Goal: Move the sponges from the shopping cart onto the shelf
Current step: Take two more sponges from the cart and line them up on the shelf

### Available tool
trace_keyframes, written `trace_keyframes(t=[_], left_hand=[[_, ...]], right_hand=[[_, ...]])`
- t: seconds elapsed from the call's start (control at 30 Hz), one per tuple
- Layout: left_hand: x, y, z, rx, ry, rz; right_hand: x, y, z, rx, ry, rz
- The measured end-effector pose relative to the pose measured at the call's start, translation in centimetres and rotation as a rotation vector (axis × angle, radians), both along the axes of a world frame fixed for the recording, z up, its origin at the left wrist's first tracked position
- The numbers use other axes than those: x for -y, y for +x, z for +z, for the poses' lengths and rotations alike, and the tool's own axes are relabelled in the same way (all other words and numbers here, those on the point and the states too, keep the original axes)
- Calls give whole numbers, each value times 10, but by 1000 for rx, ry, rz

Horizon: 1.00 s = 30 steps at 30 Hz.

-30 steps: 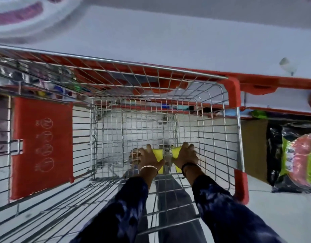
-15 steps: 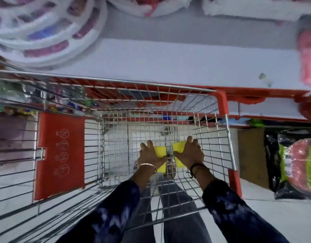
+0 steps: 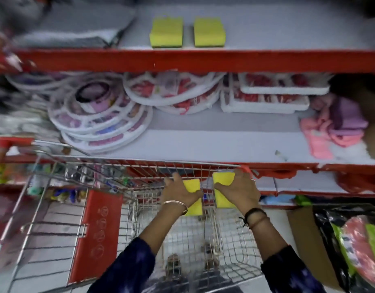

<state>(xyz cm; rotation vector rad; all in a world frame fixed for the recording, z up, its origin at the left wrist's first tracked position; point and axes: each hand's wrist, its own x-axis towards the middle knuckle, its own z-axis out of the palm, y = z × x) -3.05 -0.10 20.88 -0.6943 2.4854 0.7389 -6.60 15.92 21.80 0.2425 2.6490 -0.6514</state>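
My left hand (image 3: 179, 192) grips a yellow sponge (image 3: 191, 186) and my right hand (image 3: 238, 190) grips another yellow sponge (image 3: 223, 178). Both sponges are held up at the level of the far rim of the wire shopping cart (image 3: 140, 163). Two more yellow sponges, one at left (image 3: 166, 31) and one at right (image 3: 209, 31), lie side by side on the upper white shelf (image 3: 288, 34) with its red front edge. The cart's basket floor below my hands shows no other sponge.
The middle shelf (image 3: 214, 142) holds stacked round packaged items (image 3: 100, 121) at left, white trays (image 3: 264, 96) at right and pink and purple cloths (image 3: 334, 125). The cart's red child-seat flap (image 3: 95, 235) is at left. Bagged goods (image 3: 359, 250) sit low at the right.
Both hands have lifted the two sponges from the cart's bottom up to its far rim. The view has tilted upward, bringing the upper shelf with two sponges into sight.
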Motion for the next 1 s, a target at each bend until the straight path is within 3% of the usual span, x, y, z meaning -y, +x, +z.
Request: trace_keyframes(t=[0.57,0.8,1.0], left_hand=[[-11,-140,243,-401,-83,-155],[-39,-215,298,-457,-101,-184],[-56,-278,304,-367,-201,-199]], right_hand=[[-33,-111,236,-407,-115,51],[-45,-184,277,-456,-117,14],[-51,-241,284,-407,-90,-28]])
